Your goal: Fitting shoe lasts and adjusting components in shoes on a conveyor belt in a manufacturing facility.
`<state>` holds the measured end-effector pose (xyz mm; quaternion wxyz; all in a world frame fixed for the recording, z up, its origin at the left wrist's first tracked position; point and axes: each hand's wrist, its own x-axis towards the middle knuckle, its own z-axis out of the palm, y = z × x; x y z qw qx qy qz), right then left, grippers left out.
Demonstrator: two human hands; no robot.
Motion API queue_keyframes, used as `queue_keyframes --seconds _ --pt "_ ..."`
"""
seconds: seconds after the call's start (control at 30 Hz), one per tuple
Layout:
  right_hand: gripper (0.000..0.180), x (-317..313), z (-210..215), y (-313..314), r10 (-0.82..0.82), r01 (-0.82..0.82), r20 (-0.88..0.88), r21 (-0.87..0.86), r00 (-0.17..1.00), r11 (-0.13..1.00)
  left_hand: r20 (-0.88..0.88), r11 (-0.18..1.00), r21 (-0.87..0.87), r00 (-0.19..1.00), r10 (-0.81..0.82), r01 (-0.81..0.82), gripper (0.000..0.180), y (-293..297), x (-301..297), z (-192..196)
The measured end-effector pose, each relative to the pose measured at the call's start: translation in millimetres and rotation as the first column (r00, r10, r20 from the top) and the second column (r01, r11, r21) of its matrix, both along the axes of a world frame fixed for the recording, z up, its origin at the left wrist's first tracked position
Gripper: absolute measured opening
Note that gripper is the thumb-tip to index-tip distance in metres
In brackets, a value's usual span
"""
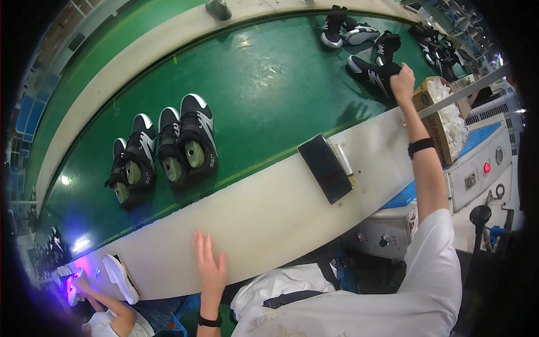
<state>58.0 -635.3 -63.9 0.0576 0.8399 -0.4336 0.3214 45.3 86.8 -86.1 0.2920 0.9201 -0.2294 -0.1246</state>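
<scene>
At the far right, my right hand (402, 84) is closed on the collar end of a black sneaker (368, 72) with a white toe and sole, which lies over the green belt. Another black sneaker (387, 48) stands close behind it. My left hand (210, 266) is above the pale table edge (264, 219), fingers stretched out and holding nothing. On the belt to the left stand two pairs of black and white sneakers (193, 126), toes pointing away from me. Greenish lasts (195, 154) show in their openings.
The green belt (269, 101) runs along the pale ledge. A black phone-like slab (324, 168) lies there beside a small pale tool. At right are a carton (438, 121) with white wrapping, a metal bar and a machine (477, 163). Lower left, a co-worker's arm (112, 303) is near a white sole (120, 279).
</scene>
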Motion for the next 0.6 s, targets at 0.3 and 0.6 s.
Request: queue_keyframes --seconds 0.3,0.6 --pt "0.059 -22 -33 -57 -0.038 0.201 -0.535 0.248 0.844 0.948 0.175 0.973 0.207 0.974 -0.141 0.103 0.061 -12 -9 -23" --pt "0.064 5 -26 -10 0.378 -0.198 -0.145 0.654 0.914 0.730 0.185 0.963 0.247 0.971 -0.152 0.104 0.061 -13 -8 -19"
